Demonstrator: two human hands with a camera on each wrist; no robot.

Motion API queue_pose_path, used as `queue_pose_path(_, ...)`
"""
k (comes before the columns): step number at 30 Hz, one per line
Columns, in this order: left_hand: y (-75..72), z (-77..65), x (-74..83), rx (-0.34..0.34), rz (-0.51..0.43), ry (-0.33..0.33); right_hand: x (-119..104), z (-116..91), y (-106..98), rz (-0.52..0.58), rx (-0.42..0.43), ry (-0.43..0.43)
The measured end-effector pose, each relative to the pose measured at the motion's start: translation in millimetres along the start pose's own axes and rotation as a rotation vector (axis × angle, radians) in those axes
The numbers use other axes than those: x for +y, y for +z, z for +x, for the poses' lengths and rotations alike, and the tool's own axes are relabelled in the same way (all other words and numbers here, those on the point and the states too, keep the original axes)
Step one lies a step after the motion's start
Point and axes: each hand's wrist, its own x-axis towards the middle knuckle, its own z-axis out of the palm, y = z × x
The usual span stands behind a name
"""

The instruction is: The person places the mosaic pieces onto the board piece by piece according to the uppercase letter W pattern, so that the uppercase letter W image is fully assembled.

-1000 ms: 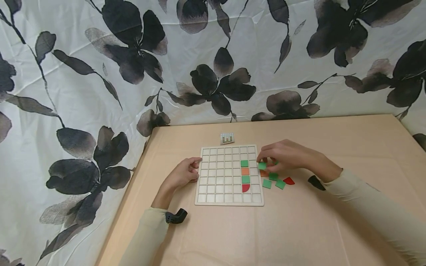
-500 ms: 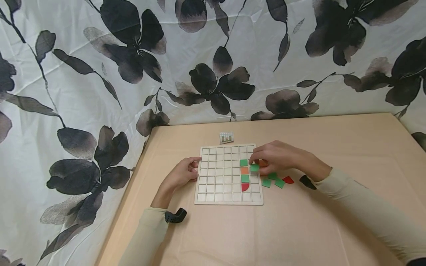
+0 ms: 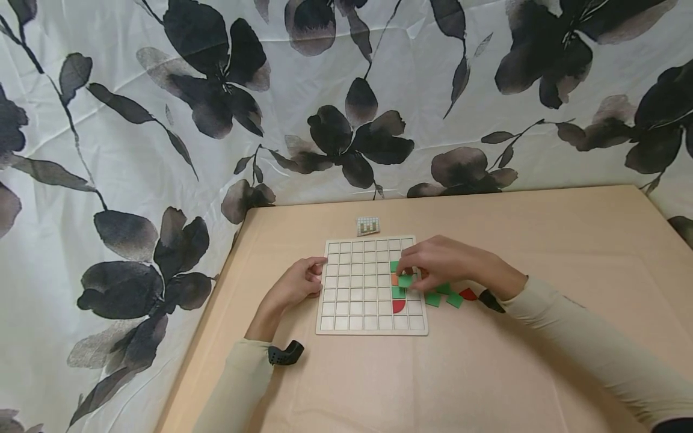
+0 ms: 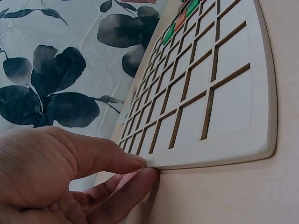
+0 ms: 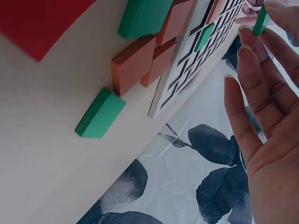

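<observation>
Left hand [image 3: 296, 281]: gripping grid board [image 3: 357, 294] by left edge
Right hand [image 3: 441, 258]: pinching green tile [image 3: 405, 281] over right columns
Loose tiles [image 3: 454, 299]: lying just beside right edge
Card [image 3: 368, 226]: sitting past far edge, markings illegible

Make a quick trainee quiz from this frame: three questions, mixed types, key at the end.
1. Open: what does the right hand pinch over the board?
2. True or false: in the head view, the left hand touches the board's right edge.
3. Fill in: in the head view, the set piece closest to the board's near edge is ____ in colour.

Key:
1. A green tile.
2. False; it is at the left edge.
3. Red.
</observation>
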Motion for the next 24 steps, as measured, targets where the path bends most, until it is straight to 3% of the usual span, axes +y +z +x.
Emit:
queue_pose_path(10,0.7,-0.3,0.4,0.003,-0.003,-0.002,-4.1,6.8,7.3,-0.033,0.049,-0.091)
queue_pose_path(24,1.2,-1.8,0.8,0.014,-0.012,-0.002,-9.5,15.7,15.5,-0.03,0.031,-0.149)
